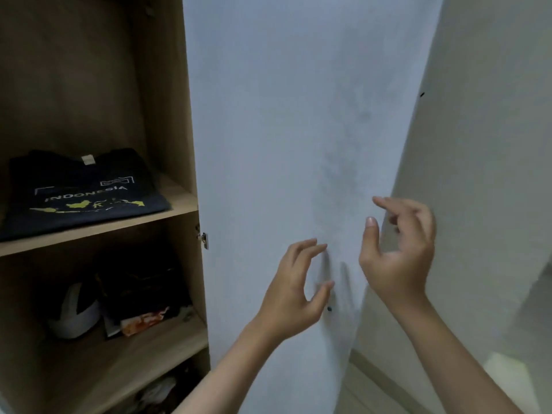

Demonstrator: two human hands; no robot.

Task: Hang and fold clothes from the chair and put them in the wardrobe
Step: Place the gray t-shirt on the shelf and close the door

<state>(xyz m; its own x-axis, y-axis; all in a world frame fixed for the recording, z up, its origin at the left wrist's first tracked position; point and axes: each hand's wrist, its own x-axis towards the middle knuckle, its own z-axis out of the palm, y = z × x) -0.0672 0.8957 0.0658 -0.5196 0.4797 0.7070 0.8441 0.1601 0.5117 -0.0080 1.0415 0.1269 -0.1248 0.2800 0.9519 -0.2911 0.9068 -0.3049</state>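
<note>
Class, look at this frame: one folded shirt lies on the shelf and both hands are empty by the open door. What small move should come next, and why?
Probably turn away to fetch another garment. The dark folded T-shirt already lies on the shelf, and the left hand and right hand hold nothing beside the open wardrobe door.

On my left I see the wardrobe [167, 85] standing open, with its door [298, 115] swung out to the right of the shelves. A folded T-shirt [80, 189] lies on the upper shelf [179, 201]. On the shelf below [167, 333] there is a cap [74, 312] to the left and a heap of things [140, 294] just beside it on the right. The left hand [291, 289] and the right hand [397, 249] are both before the door, the right one higher. A wall [490, 144] is behind the door, at the right.
</note>
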